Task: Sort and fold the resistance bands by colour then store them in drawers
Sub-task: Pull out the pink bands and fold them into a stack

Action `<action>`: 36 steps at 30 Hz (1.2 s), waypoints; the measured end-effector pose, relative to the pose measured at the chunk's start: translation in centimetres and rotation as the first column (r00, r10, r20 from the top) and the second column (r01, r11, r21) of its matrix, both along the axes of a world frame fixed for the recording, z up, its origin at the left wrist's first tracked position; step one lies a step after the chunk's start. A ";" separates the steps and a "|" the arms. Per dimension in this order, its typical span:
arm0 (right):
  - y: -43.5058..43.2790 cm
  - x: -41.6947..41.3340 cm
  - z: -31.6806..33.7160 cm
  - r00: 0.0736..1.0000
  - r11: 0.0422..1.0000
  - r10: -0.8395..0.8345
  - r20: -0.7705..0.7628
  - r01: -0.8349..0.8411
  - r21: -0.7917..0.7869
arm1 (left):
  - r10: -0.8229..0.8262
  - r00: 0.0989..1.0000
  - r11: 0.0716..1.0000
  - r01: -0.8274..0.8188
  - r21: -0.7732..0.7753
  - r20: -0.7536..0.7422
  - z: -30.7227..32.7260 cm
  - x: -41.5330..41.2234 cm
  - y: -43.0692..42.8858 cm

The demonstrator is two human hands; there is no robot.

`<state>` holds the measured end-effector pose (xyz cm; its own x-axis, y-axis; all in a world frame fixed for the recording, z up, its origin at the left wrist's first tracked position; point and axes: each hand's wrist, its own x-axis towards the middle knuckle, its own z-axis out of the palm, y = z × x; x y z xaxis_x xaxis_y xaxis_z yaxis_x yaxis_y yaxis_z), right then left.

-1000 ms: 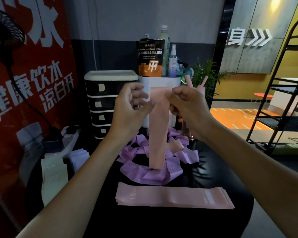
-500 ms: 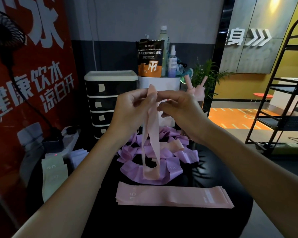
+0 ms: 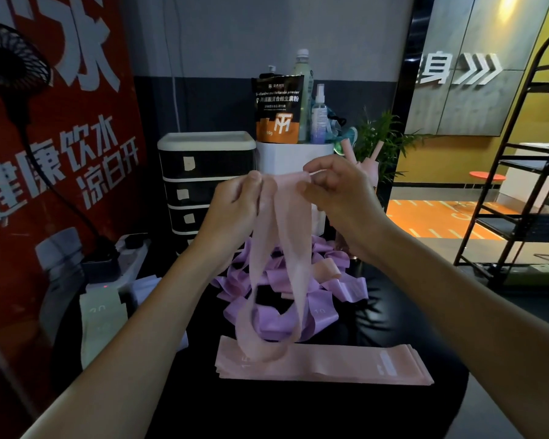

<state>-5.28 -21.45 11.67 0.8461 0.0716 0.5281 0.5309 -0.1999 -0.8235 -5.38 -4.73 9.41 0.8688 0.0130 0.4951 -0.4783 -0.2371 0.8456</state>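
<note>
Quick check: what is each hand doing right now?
Left hand: pinches the top edge of the pink band.
Right hand: pinches the same band's top edge, on the other side.

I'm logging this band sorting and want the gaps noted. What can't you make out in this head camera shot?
- Head view: the drawer unit's lowest drawer is mostly hidden behind the left hand and forearm.
- Head view: the drawer labels are too small to read.
- Head view: the number on the folded pink stack is partly covered by the hanging pink band.
- Head view: the purple pile is too tangled to count.
</note>
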 end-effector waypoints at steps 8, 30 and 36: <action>0.5 -0.2 0.4 0.999 0.997 -0.030 0.020 0.029 0.071 | -0.007 0.992 0.999 0.012 -0.032 0.126 0.6 -0.2 -0.3; 0.4 0.5 -0.6 0.990 0.996 0.036 -0.135 -0.025 0.082 | -0.034 0.996 0.997 0.028 0.071 0.086 0.4 -0.1 0.1; 0.2 0.4 -0.8 0.985 0.994 0.057 -0.165 -0.041 0.102 | 0.024 0.986 0.999 -0.028 0.022 0.168 0.2 0.0 -0.3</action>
<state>-4.88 -21.20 10.87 0.9200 0.0704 0.3855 0.3908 -0.0913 -0.9159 -5.36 -5.04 9.57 0.7732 0.0207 0.6339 -0.6060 -0.2704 0.7481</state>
